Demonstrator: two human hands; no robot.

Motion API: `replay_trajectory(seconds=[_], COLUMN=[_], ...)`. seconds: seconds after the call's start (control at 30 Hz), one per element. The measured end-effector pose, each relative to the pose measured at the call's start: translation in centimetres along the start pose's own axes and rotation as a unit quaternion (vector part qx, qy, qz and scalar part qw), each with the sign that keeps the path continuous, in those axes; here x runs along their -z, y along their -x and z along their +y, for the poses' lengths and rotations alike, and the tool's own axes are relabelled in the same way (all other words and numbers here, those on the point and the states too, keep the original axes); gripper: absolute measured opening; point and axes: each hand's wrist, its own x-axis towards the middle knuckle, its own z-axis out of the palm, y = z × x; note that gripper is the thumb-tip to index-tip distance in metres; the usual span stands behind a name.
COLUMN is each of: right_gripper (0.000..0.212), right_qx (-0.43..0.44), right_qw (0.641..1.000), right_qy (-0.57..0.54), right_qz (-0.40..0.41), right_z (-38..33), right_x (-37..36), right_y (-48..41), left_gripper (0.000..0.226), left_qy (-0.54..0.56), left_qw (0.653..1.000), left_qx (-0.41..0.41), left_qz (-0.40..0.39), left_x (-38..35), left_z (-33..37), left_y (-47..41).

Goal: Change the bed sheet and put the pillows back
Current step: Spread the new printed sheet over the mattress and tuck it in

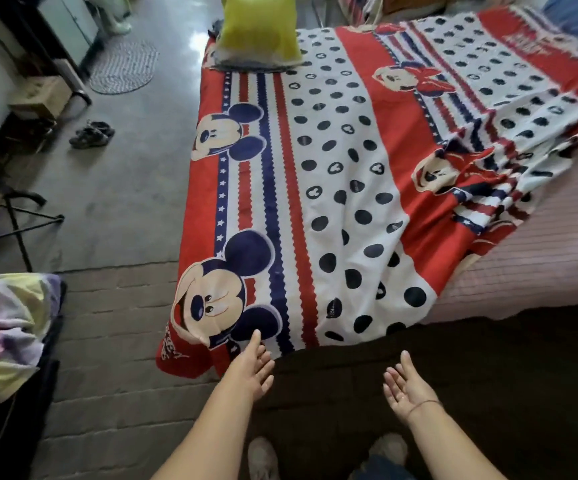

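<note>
A red, white and navy cartoon-mouse bed sheet (343,174) lies spread over most of the bed, rumpled and folded back at the right, where the bare pinkish mattress (540,258) shows. A yellow pillow (259,29) sits at the far end of the bed. My left hand (249,370) is open, fingers straight, just short of the sheet's near left corner. My right hand (407,389) is open, palm up, over the dark brown bed end (453,375). Neither hand holds anything.
A pile of pastel bedding (6,327) lies at the left edge. A folding stand (20,223) and a pair of sandals (91,133) are on the grey floor, with a round rug (124,65) farther back. My shoes (263,459) show at the bottom.
</note>
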Motion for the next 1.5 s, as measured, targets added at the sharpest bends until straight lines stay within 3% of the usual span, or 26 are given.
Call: replay_trajectory(seconds=[0.23,0.47,0.63,0.77,1.1,1.5], right_gripper=[0.045,0.026,0.022,0.017,0.032,0.022], right_qx=[0.071,0.163,0.188,0.194,0.170,0.150], right_qw=[0.996,0.985,0.978,0.975,0.978,0.980], right_qy=[-0.047,-0.059,-0.085,-0.105,-0.117,-0.134], right_qz=[-0.002,-0.007,-0.017,-0.033,-0.006,-0.006], right_z=[-13.9,-29.1,-36.6,-41.8,-59.5,-79.2], right_x=[6.1,12.8,14.2,14.0,14.3,17.1], right_y=[-0.1,-1.5,-3.3,-6.2,-15.7,-25.0], left_gripper=[0.052,0.052,0.053,0.052,0.058,0.061], left_qy=[-0.071,-0.142,-0.172,-0.193,-0.175,-0.147], left_qw=[0.996,0.981,0.973,0.967,0.970,0.975], left_qx=[-0.042,-0.032,-0.022,-0.023,0.017,0.028], left_qz=[-0.032,-0.128,-0.149,-0.165,-0.170,-0.167], left_x=[-17.4,-35.5,-45.6,-52.8,-70.5,-90.5], left_z=[-0.3,-3.8,-4.4,-4.7,-4.2,-4.9], left_y=[2.1,3.2,4.2,3.2,-4.1,-8.3])
